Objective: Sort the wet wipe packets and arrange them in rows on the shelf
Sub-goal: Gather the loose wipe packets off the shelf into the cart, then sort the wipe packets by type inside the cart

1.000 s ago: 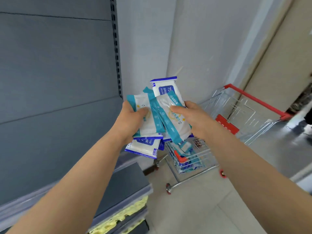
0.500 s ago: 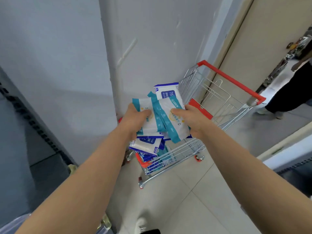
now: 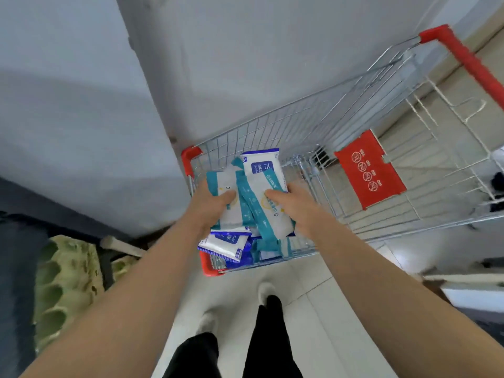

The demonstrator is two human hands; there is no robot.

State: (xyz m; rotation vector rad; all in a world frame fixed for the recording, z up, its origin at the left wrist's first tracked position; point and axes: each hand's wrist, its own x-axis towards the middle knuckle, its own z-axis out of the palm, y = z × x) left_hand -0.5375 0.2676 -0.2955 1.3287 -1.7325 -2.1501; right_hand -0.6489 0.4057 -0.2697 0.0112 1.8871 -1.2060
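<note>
Both hands hold a fanned bundle of wet wipe packets [image 3: 253,205] over the near left corner of the wire shopping cart [image 3: 300,113]. The left hand [image 3: 211,205] has its grip closed on the teal-striped ones, thumb on top; the right hand [image 3: 294,208] pinches the overlapping packet beside it. A blue-edged packet [image 3: 263,165] sticks up behind, and another, the sagging packet [image 3: 226,244], hangs below the left hand. More loose packets [image 3: 272,251] lie in the cart beneath. The slick, loosely stacked bundle may shed the sagging packet onto the tiled floor [image 3: 313,323]. The shelf is out of view.
</note>
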